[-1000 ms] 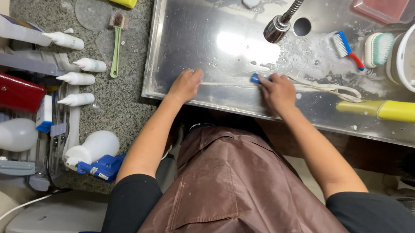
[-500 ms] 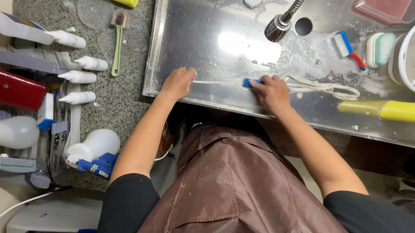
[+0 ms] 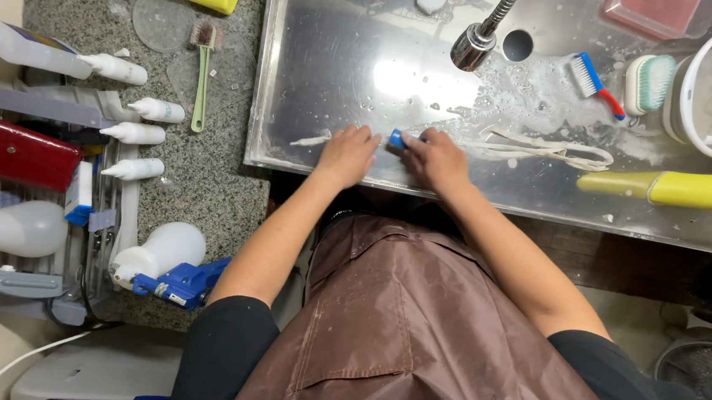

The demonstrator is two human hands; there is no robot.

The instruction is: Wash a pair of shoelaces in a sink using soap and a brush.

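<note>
The person's left hand (image 3: pixel 347 153) is pressing flat, fingers spread, on a white shoelace (image 3: pixel 546 149) that is lying wet along the near part of the steel sink (image 3: pixel 315 70), its short free end poking out to the left of the hand. The right hand (image 3: pixel 437 157) is gripping a small blue-handled brush (image 3: pixel 397 138), whose tip is showing just between the two hands, and is bearing it down on the lace. The lace is looking limp, light and soapy, so it is likely sliding and bunching unless it is pinned hard against the metal; the best hold is probably flat pressure close to the brushed stretch, not a pinch at the loose end. The rest of it is trailing in loose loops to the right, toward the yellow bottle (image 3: pixel 695 190) and below the faucet head (image 3: pixel 473 48). Compared with half a second ago, the hands are sitting much closer together: then a stretch of taut lace was showing between them, now almost none.
</note>
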